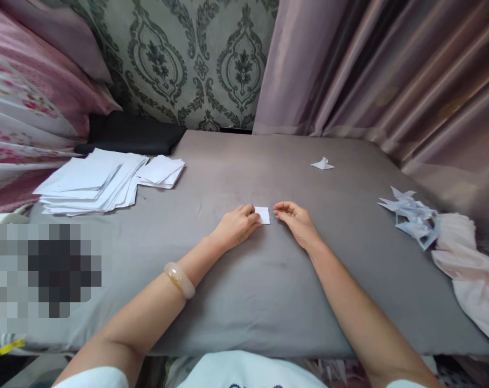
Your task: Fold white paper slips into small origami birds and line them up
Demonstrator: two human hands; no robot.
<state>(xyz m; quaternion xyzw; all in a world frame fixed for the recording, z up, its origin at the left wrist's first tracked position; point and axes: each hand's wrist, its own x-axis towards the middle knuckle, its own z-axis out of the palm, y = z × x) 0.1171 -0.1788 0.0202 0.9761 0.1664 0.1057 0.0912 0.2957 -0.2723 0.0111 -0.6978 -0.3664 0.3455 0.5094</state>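
A small white piece of folded paper [263,215] lies flat on the grey cloth in the middle of the table. My left hand [241,222] has its curled fingers on the paper's left edge, gripping it there and hiding that side. A pale bangle [180,280] circles my left wrist. Just to the right of the paper, a small gap away, is my right hand [295,218]. Its thumb and fingers are loosely bent and slightly apart, with nothing between them.
Stacks of white paper sheets [86,186] and a smaller pile of paper squares [161,171] lie at the left, near a black folded item [131,134]. A folded paper crane [322,164] sits at the back right. Several more folded papers [414,215] touch pale fabric [466,253] at right.
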